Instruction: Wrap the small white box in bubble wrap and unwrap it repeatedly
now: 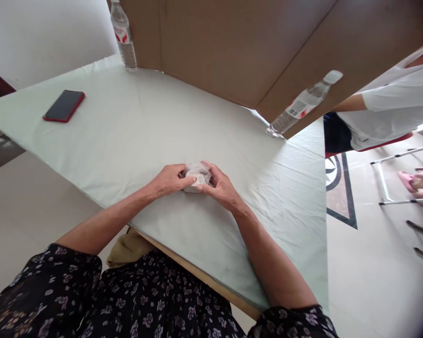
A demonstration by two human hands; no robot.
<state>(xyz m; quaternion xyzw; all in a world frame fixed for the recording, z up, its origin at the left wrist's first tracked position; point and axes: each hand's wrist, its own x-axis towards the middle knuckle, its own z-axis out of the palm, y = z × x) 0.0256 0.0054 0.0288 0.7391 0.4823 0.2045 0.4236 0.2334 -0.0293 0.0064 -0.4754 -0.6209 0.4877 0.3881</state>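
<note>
Both my hands meet over the middle of the pale green tablecloth (127, 136). Between them is a small whitish bundle (196, 177) that looks like a clear plastic wrap around something pale. My left hand (169, 180) pinches its left side with curled fingers. My right hand (220, 187) grips its right side, thumb and fingers closed on it. The bundle rests on or just above the cloth. What is inside it I cannot make out.
A red-cased phone (64, 105) lies at the far left. A water bottle (123, 35) stands at the back, another bottle (301, 107) by a big cardboard box (239, 47). A person in a white shirt (391, 108) sits at the right.
</note>
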